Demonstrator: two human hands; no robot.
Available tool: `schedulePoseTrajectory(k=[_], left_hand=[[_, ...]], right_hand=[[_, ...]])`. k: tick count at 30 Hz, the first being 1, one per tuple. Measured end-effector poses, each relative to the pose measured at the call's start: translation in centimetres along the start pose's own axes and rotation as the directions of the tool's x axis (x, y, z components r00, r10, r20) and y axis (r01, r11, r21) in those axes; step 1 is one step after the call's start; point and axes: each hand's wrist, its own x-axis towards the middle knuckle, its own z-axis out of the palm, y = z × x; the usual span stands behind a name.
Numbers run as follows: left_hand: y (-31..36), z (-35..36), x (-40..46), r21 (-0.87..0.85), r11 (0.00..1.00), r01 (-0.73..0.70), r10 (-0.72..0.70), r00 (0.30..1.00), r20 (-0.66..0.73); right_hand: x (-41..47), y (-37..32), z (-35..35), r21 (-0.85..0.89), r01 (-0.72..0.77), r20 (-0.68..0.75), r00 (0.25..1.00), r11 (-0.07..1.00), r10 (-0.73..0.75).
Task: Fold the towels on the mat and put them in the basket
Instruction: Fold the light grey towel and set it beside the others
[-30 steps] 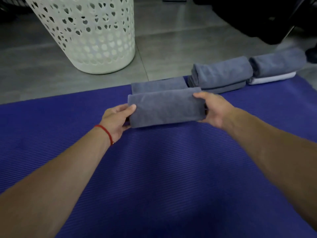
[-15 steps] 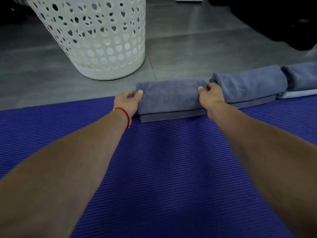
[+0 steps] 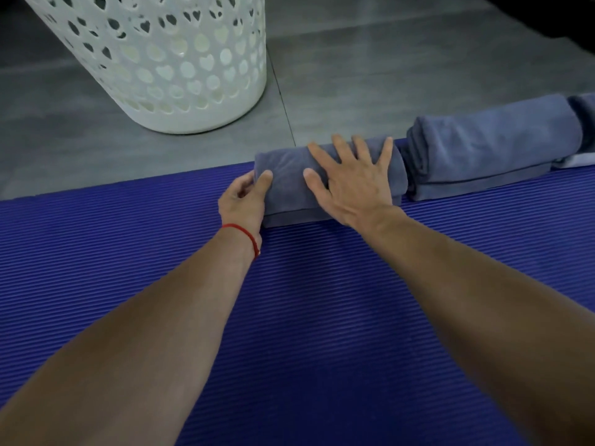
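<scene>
The right hand [image 3: 354, 185], fingers spread, is pressing the folded towel [image 3: 286, 175] at the mat [image 3: 289, 317]'s far edge; the left hand [image 3: 244, 201] is pinching its end; keeping edges aligned matters.

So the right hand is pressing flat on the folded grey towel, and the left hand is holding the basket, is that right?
Not quite. In the head view the left hand holds the left end of the folded grey towel, not the white basket, which stands apart on the floor. The right hand does press flat on that towel.
</scene>
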Motion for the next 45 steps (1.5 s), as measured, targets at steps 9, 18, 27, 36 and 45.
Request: schedulePoseTrajectory(k=[9, 18, 27, 36, 45], left_hand=[[0.3, -0.4, -0.3, -0.009, 1.000, 0.015, -0.015, 0.998, 0.058], [-0.1, -6.7, -6.7, 0.094, 0.996, 0.007, -0.020, 0.989, 0.145], [-8.0, -23.5, -26.2, 0.579, 0.728, -0.368, 0.096, 0.890, 0.445], [-4.9, -43.8, -26.0, 0.859, 0.458, -0.227, 0.398, 0.917, 0.031], [3.3, -55.2, -16.1, 0.942, 0.229, 0.246, 0.158, 0.946, -0.285]], right_hand=[[-5.8, 0.8, -3.9, 0.125, 0.121, -0.153, 0.983, 0.985, -0.101], [-29.6, -2.8, 0.1, 0.379, -0.139, 0.274, 0.961, 0.915, 0.032], [-33.6, -15.8, 0.7, 0.319, -0.019, 0.410, 0.904, 0.948, -0.119], [-33.6, -32.1, -2.3, 0.594, 0.106, 0.329, 0.872, 0.797, -0.361], [-35.8, -33.9, -2.1, 0.645, 0.081, 0.317, 0.876, 0.760, -0.363]])
